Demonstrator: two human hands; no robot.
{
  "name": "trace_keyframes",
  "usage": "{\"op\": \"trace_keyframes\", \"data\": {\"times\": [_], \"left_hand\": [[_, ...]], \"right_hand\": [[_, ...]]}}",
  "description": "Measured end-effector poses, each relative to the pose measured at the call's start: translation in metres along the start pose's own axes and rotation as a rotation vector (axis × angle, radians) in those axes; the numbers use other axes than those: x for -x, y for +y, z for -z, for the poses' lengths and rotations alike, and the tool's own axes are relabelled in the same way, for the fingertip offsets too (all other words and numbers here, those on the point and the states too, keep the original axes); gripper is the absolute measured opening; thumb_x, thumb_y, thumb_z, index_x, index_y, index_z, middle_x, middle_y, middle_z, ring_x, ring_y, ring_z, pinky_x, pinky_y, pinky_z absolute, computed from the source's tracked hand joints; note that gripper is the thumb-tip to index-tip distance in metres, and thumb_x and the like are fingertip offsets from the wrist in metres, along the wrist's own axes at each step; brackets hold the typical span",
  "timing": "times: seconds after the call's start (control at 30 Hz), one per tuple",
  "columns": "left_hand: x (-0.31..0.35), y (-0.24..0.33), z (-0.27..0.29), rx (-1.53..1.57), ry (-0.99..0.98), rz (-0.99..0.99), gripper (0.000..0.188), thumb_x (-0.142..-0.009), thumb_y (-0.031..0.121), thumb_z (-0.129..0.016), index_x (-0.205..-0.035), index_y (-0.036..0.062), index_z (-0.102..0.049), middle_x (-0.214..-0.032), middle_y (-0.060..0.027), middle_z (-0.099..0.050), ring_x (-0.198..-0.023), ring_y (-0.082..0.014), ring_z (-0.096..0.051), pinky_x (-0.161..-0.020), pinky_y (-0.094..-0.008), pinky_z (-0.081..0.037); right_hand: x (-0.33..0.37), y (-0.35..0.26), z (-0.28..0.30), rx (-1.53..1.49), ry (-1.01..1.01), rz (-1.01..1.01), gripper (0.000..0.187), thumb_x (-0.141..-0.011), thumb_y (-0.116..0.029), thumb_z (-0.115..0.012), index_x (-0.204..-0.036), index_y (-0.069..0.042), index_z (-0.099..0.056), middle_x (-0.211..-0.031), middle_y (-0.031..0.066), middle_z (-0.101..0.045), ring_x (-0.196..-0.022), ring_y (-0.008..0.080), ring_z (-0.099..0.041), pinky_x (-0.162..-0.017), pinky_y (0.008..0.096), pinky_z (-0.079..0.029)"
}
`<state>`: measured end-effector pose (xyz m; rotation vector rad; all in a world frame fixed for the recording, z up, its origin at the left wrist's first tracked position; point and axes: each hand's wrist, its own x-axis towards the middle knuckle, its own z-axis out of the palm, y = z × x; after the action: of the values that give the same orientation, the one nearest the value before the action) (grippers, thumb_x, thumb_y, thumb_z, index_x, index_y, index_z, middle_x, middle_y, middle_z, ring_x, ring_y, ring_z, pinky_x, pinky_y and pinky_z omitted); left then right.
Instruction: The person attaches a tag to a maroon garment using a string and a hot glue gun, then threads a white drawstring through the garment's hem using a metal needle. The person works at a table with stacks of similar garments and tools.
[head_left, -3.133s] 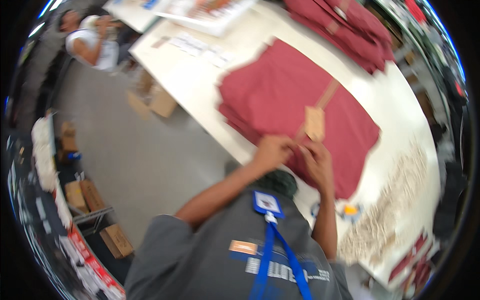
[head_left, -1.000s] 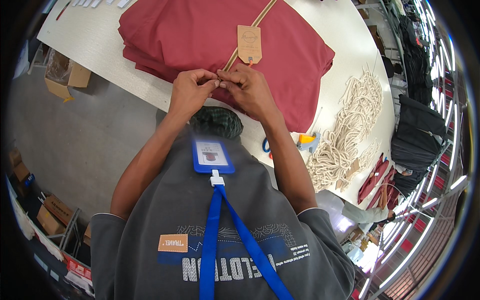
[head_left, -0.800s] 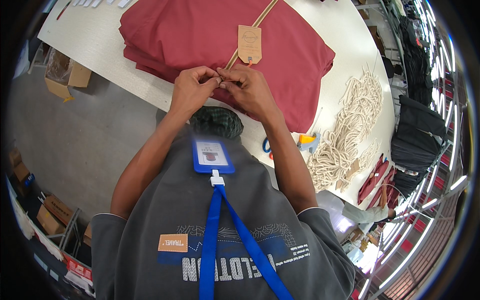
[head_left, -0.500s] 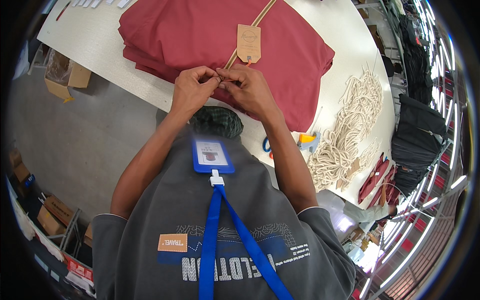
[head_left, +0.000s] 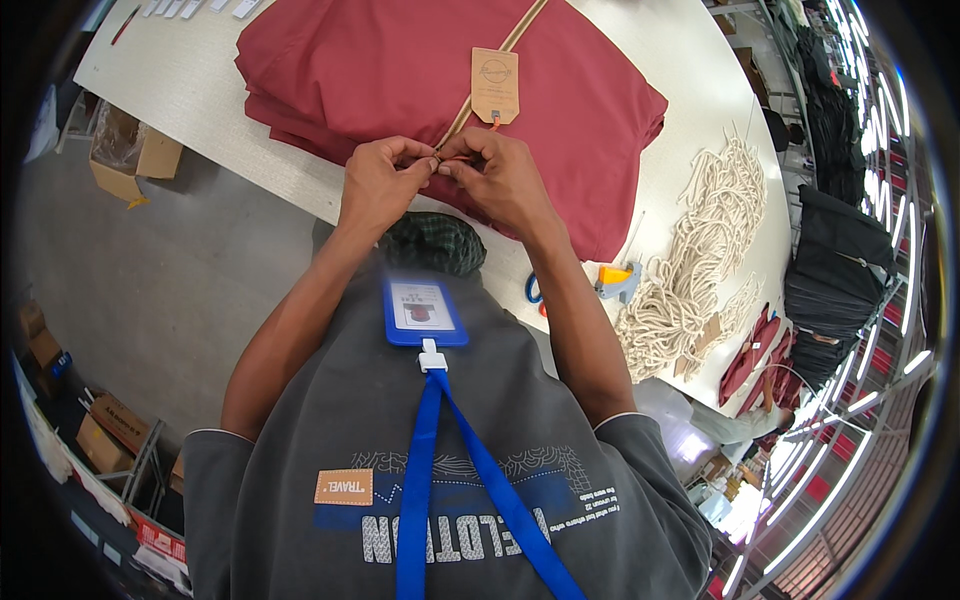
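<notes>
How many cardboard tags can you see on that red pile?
1: a tan cardboard tag lies on top of the folded red garments, just beyond both hands. Others may be hidden between the layers.

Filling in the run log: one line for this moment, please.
left hand: pinching cord | right hand: pinching cord | cord on: folded red garment | near: paper tag

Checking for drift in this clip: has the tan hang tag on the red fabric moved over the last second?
No. The tan hang tag lies at the same spot on the red fabric stack, just beyond both hands' pinching fingertips, as before.
</notes>
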<state>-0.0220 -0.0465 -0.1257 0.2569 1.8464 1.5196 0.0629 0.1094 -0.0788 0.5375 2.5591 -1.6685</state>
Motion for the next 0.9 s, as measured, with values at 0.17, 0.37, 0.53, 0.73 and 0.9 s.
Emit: {"op": "trace_keyframes", "data": {"times": [0.17, 0.37, 0.53, 0.73, 0.9], "left_hand": [[0.002, 0.002, 0.001, -0.011, -0.006, 0.014, 0.018, -0.092, 0.01, -0.071, -0.104, -0.0031, -0.072, -0.082, -0.0051, -0.073, -0.07, -0.0074, -0.066, -0.06, -0.0207, -0.048], [-0.001, 0.001, -0.001, 0.009, 0.038, -0.012, 0.015, -0.086, 0.011, -0.072, -0.095, -0.0007, -0.075, -0.075, -0.0068, -0.074, -0.066, -0.0089, -0.068, -0.062, -0.0245, -0.051], [-0.001, -0.005, 0.001, 0.05, 0.016, -0.066, 0.013, -0.085, 0.01, -0.07, -0.09, -0.0018, -0.072, -0.073, -0.0065, -0.072, -0.068, -0.0077, -0.067, -0.063, -0.0248, -0.05], [0.002, -0.013, 0.007, 0.032, -0.009, -0.175, 0.011, -0.082, 0.008, -0.071, -0.084, -0.0026, -0.068, -0.073, -0.0069, -0.072, -0.066, -0.0067, -0.061, -0.061, -0.0252, -0.048], [0.004, -0.01, 0.011, -0.013, -0.054, -0.245, 0.003, -0.085, -0.001, -0.062, -0.084, -0.0035, -0.063, -0.093, -0.0117, -0.072, -0.076, -0.0105, -0.067, -0.066, -0.0248, -0.053]], "right_hand": [[0.001, 0.0, 0.001, 0.001, -0.016, -0.055, 0.008, -0.087, -0.002, -0.07, -0.095, 0.001, -0.071, -0.086, 0.0115, -0.072, -0.076, 0.0195, -0.067, -0.071, 0.0338, -0.053], [0.001, 0.002, 0.0, -0.011, -0.019, -0.059, 0.008, -0.09, -0.001, -0.071, -0.097, 0.002, -0.071, -0.089, 0.0044, -0.072, -0.079, 0.0087, -0.064, -0.071, 0.0267, -0.052], [0.001, 0.004, -0.004, 0.02, 0.065, 0.122, 0.015, -0.085, 0.002, -0.074, -0.099, -0.002, -0.073, -0.095, 0.0038, -0.066, -0.079, 0.0098, -0.061, -0.07, 0.0272, -0.051], [0.001, 0.007, -0.008, -0.015, 0.139, 0.178, 0.015, -0.082, 0.002, -0.075, -0.096, -0.005, -0.075, -0.097, 0.0045, -0.062, -0.074, 0.0093, -0.058, -0.066, 0.0271, -0.049], [0.0, 0.017, -0.016, -0.084, 0.23, 0.147, 0.015, -0.087, 0.005, -0.068, -0.098, -0.002, -0.074, -0.101, 0.0053, -0.062, -0.07, 0.01, -0.061, -0.062, 0.0256, -0.052]]}}
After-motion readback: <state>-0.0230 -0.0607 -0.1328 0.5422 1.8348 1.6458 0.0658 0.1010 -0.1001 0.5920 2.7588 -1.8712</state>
